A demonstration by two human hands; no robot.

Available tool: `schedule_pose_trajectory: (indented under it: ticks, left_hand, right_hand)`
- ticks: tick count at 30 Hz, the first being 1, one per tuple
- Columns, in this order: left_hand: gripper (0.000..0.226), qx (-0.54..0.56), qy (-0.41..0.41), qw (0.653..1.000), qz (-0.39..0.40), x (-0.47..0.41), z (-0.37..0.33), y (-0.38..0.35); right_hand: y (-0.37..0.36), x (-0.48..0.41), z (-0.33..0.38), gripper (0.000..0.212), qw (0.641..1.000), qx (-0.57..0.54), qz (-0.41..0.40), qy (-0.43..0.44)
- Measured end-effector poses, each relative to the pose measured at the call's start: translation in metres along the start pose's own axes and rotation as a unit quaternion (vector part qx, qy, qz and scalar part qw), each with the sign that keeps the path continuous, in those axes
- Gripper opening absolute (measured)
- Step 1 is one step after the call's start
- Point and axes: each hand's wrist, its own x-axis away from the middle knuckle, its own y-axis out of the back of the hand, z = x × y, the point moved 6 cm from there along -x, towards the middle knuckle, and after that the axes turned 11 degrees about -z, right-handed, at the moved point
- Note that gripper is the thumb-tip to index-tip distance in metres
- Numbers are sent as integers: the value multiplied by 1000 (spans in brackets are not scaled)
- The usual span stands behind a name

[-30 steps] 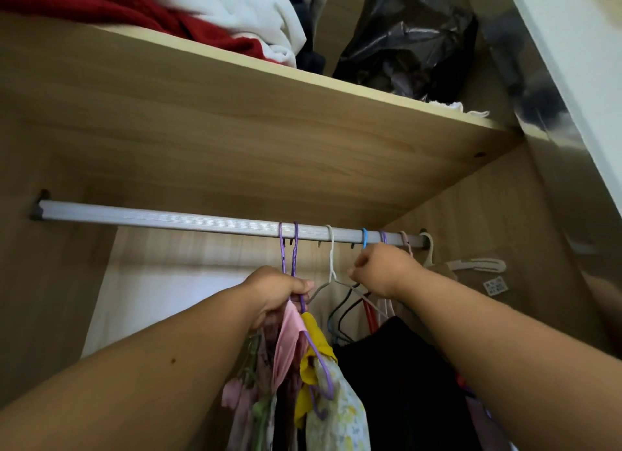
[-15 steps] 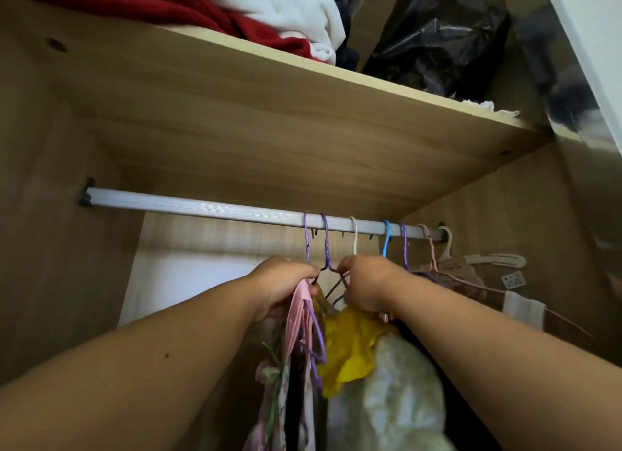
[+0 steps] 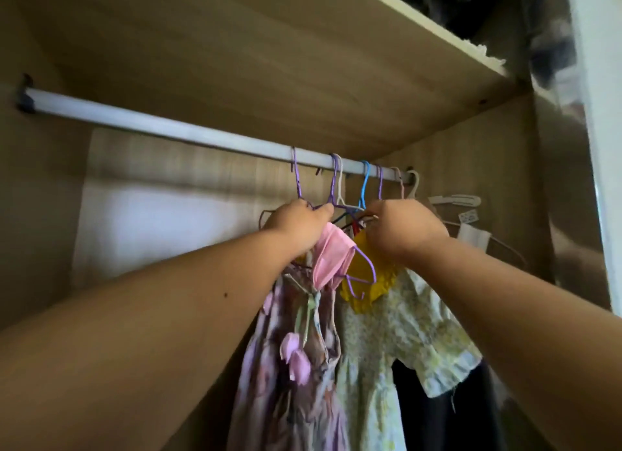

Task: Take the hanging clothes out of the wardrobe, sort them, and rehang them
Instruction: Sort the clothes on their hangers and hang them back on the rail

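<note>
Inspector: State of the hands?

Clerk: Neither is spread. The left hand [image 3: 296,228] is curled round hanger necks under the purple hook [image 3: 296,178]. The right hand [image 3: 400,230], just beside it, is closed on a bunch of hanger wires below the blue hook [image 3: 365,185].

Inspector: And the clothes?

Clerk: All on the rail [image 3: 168,127], crowded at its right end. The dress [image 3: 296,349] and the pink piece [image 3: 331,255] hang under the left hand. The yellow top [image 3: 367,282] and the shirt [image 3: 404,333] hang under the right hand.

Inspector: Why grip there?

Clerk: In my judgement, holding at the necks lets several hooks lift together while the garments hang straight.

Inspector: Clearances?

Clerk: The shelf [image 3: 303,63] sits close above the rail, so there is little room to lift the hooks. The side wall [image 3: 471,215] is near the last hooks. The left stretch of the rail carries no hooks, so the free way is leftward or out toward the person. The crossed wires between the hands may snag
</note>
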Motion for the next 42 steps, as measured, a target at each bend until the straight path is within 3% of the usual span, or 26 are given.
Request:
schedule_pose_trajectory:
  ticks: [6, 12, 18, 26, 34, 39, 42]
  left_hand:
    - [57, -21, -52, 993, -99, 24, -25, 15]
    - [60, -87, -176, 975, -102, 97, -58, 0]
    - [72, -46, -196, 972, 119, 242, -101, -74]
    - [76, 67, -215, 904, 364, 448, -168, -127]
    - [85, 127, -382, 790, 462, 611, -230, -134]
    - [76, 172, -446, 701, 529, 707, -255, -128]
    - [74, 160, -462, 676, 552, 743, -258, -126]
  right_hand:
    - [21, 52, -11, 35, 999, 22, -4, 38]
    - [53, 125, -40, 53, 995, 75, 42, 44]
    - [101, 250, -85, 54, 986, 106, 129, 21]
    - [193, 431, -161, 64, 952, 169, 211, -142]
    - [279, 594, -196, 66, 882, 234, 263, -313]
    - [334, 695, -181, 62, 800, 302, 291, -428]
    - [351, 739, -168, 61, 763, 332, 301, -466]
